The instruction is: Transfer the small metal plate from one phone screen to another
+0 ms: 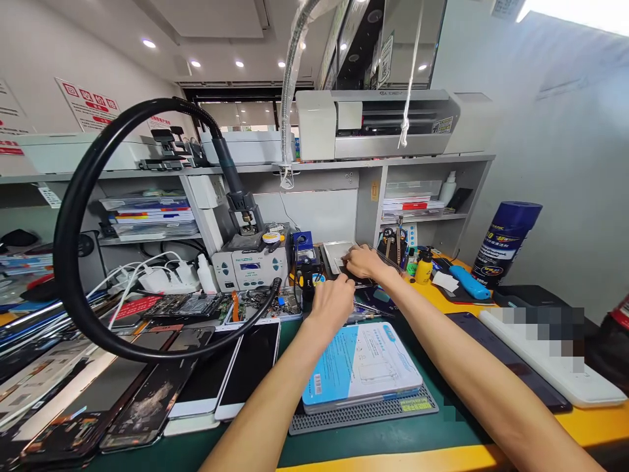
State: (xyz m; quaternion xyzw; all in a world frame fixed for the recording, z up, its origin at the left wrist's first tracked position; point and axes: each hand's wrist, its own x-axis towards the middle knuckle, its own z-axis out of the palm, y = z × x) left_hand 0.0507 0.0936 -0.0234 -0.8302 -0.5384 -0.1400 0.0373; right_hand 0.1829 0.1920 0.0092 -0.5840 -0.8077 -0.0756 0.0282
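Observation:
My left hand (pixel 332 303) reaches forward past the blue-and-white boxed package (pixel 363 360), its fingers curled closed. Anything in them is hidden. My right hand (pixel 366 262) is farther forward, with bent fingers pressed together at the edge of a shallow silvery tray (pixel 339 252). What those fingers grip is too small to make out. Several thin tools (pixel 366 308) lie just beyond the package. The package rests on a grey perforated mat (pixel 363 416) on the green work surface.
A hot-air rework station (pixel 253 265) stands behind, its thick black hose (pixel 66 255) looping over phones (pixel 250 367) at left. To the right are a yellow bottle (pixel 423 267), a blue tool (pixel 469 282), a spray can (pixel 506 242), a dark tablet (pixel 511 360) and a white device (pixel 545 354).

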